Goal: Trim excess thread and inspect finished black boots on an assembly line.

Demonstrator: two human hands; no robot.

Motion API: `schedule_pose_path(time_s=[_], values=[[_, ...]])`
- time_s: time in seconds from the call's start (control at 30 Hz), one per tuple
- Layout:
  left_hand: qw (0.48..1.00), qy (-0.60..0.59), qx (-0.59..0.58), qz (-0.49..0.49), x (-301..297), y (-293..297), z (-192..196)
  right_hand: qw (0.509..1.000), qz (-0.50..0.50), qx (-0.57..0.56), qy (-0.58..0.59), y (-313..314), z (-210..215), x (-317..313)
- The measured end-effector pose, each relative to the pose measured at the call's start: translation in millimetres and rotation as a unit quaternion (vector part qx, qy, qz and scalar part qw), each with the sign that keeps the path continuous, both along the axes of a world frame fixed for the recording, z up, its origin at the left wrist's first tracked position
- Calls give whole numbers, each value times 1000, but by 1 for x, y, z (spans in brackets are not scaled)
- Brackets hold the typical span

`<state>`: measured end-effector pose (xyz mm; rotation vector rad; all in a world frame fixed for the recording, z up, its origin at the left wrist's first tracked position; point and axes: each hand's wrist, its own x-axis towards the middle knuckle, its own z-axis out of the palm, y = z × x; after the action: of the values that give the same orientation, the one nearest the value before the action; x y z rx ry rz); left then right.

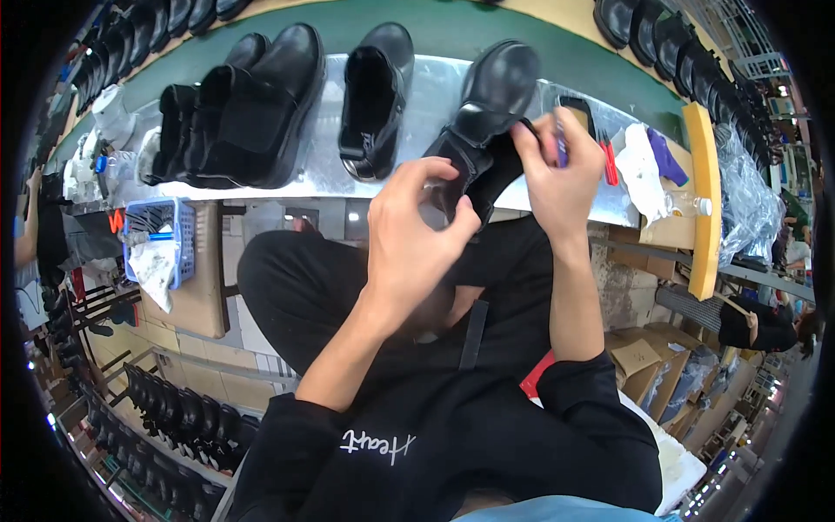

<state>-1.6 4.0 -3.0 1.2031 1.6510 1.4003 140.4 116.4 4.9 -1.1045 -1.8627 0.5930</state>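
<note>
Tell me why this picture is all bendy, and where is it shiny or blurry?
In the head view, the wide lens curves the green bench and leaves dark corners; in that same view, light glares off the metal sheet and glints on the black shoe; there too, the right hand's fingertips look slightly smeared.

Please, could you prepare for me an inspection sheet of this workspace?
Surface: shiny metal bench top, green strip behind.
Job's things: one black shoe being handled; more black shoes to its left.
Clutter: red-handled tool and white cloth on the right; blue basket on the left.
Hands: left hand at the shoe's opening, grip unclear; right hand, also at the shoe, holds a blurred purple stick.
Cables: nothing seen.
Surroundings: shoe rows, cardboard boxes.
</note>
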Motion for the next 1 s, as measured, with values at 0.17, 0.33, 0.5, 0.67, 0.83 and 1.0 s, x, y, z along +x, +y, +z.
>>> schedule_pose_path(time_s=[0.17, 0.33, 0.5, 0.67, 0.83, 1.0], values=[[993, 107, 37, -37, 9, -14, 3, 998, -50, 31, 30, -45, -6, 34], [981, 159, 71, -83, 19, -17, -6, 994, -66, 50, 65, -69, -32, 61], [972, 197, 71, -103, 29, -24, -8, 994, -78, 34, 75, -84, -39, 69], [960, 249, 89, -89, 40, -29, -12, 992, -72, 28, 95, -91, -45, 73], [957, 262, 112, -51, 53, -27, -16, 994, -65, 21, 81, -93, -46, 81], [945, 259, 200, -5, 54, -18, -28, 994, -61, 21, 83, -89, -43, 80]])
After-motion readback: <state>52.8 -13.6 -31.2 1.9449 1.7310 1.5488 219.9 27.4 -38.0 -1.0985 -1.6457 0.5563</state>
